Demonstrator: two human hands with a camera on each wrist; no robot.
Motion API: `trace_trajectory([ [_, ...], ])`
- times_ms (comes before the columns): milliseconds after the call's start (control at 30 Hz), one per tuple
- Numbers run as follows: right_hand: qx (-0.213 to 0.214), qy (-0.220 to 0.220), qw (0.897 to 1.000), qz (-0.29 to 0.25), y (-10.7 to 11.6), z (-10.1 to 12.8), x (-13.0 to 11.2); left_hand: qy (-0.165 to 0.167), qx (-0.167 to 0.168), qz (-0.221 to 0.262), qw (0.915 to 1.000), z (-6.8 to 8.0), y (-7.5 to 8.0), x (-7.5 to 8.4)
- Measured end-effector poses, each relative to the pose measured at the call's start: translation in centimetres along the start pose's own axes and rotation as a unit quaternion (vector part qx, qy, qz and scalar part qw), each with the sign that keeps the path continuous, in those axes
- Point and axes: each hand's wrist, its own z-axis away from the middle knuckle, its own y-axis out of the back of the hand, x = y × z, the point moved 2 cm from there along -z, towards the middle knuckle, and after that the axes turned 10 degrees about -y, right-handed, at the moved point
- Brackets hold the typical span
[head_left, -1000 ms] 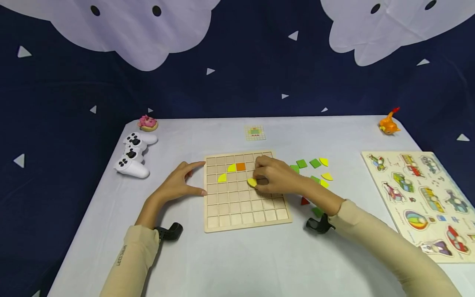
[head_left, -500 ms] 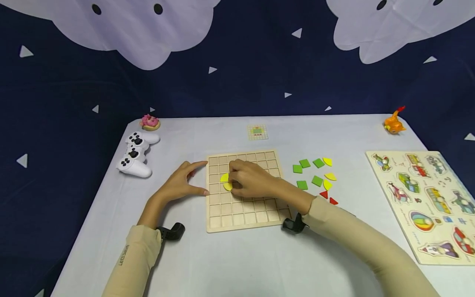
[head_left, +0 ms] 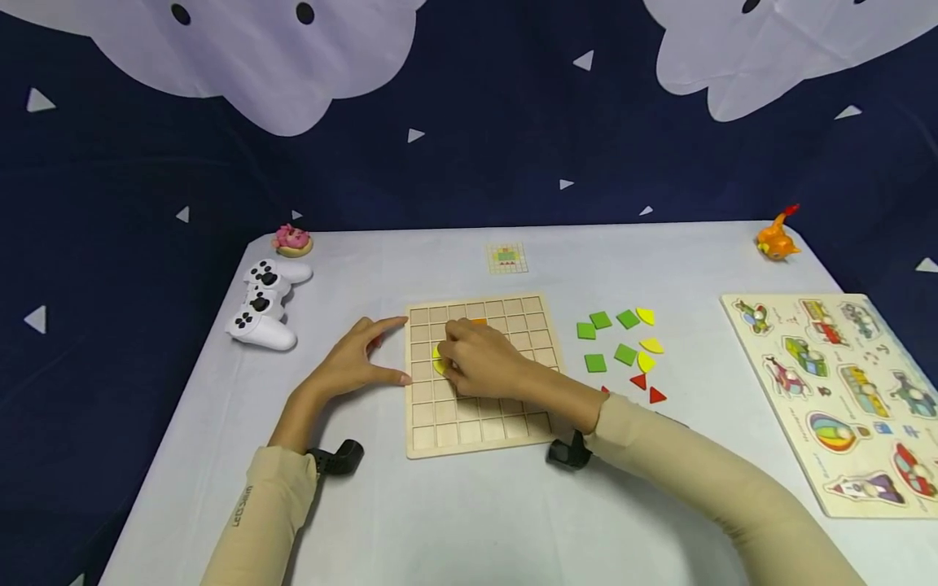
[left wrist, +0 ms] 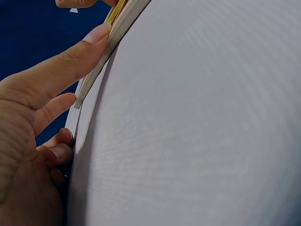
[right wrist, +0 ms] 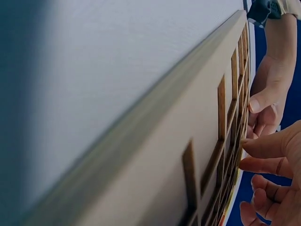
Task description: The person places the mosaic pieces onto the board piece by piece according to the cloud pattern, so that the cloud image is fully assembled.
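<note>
The wooden grid board point(head_left: 469, 431) lies on the table between both hands. My left hand point(head_left: 357, 358) rests at its left side, thumb and index finger spread apart and touching the edge; the left wrist view shows the thumb point(left wrist: 61, 70) against the rim. Over the left-middle cells, my right hand point(head_left: 479, 358) pinches a yellow quarter-round tile point(head_left: 440, 367), mostly covered by the fingers. Part of another yellow tile point(head_left: 436, 352) shows just above it. An orange square tile point(head_left: 479, 321) peeks out behind the right knuckles. In the right wrist view, the thumb point(right wrist: 268, 145) and index finger meet low over the grid.
Right of the board lie several green squares point(head_left: 595, 363), yellow quarter-rounds point(head_left: 650, 346) and red triangles point(head_left: 657, 395). A small pattern card point(head_left: 507, 258) lies behind it. A white game controller point(head_left: 264, 305), donut toy point(head_left: 292, 241), orange figure point(head_left: 777, 242) and picture puzzle point(head_left: 835, 407) surround the area.
My right hand has carried the yellow tile leftward across the board and down to the cells by the other yellow pieces. My left hand has stayed at the board's edge.
</note>
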Motion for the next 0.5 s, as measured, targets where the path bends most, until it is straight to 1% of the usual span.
trace_trajectory([
  [67, 0.004, 0.001, 1.000, 0.004, 0.0, 0.0, -0.1, -0.002, 0.000, -0.001, 1.0000, 0.1, 0.0, 0.0],
  [133, -0.002, -0.003, 1.000, 0.004, 0.1, 0.0, 0.0, -0.002, -0.001, -0.002, 1.0000, 0.1, -0.1, -0.1],
  [267, -0.017, -0.026, 1.000, -0.005, 0.6, 0.5, 0.4, -0.003, -0.002, -0.005, 1.0000, 0.1, -0.3, -0.2],
  [400, -0.004, -0.046, 0.999, -0.011, 1.7, 1.7, 1.7, 0.002, -0.002, -0.011, 0.9999, 0.0, -0.4, 0.0],
  [500, 0.011, -0.058, 0.998, -0.017, 2.9, 2.9, 3.4, 0.007, -0.003, -0.017, 0.9998, 0.0, -0.3, 0.1],
])
